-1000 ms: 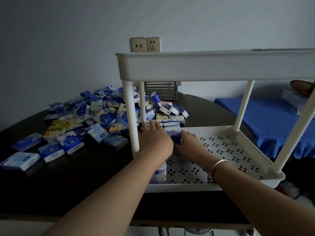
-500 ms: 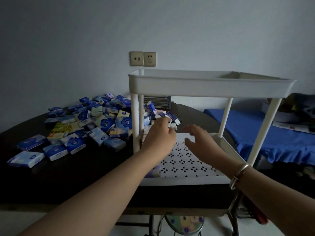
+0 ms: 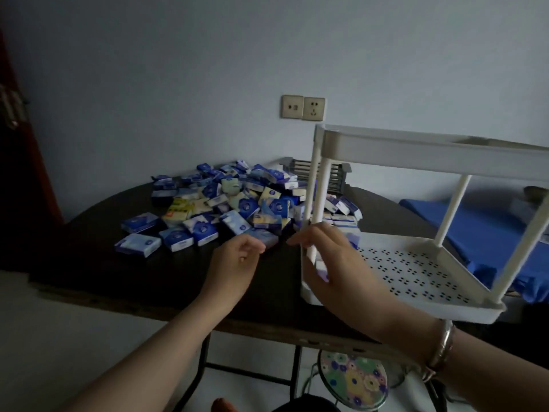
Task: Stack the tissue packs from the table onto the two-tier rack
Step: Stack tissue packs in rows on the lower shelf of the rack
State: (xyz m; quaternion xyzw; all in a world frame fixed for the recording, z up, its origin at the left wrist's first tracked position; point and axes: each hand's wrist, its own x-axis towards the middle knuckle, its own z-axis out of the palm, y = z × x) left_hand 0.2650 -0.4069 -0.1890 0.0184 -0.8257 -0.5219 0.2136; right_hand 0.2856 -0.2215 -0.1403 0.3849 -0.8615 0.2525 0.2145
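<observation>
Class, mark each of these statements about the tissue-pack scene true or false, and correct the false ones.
1. The left hand grips a tissue pack. False: it holds nothing.
2. The pile of tissue packs lies left of the two-tier rack. True.
3. A bracelet is on the right wrist. True.
4. The rack's lower shelf is full of packs. False: most of its perforated floor is bare.
5. Two wall sockets sit above the table. True.
</observation>
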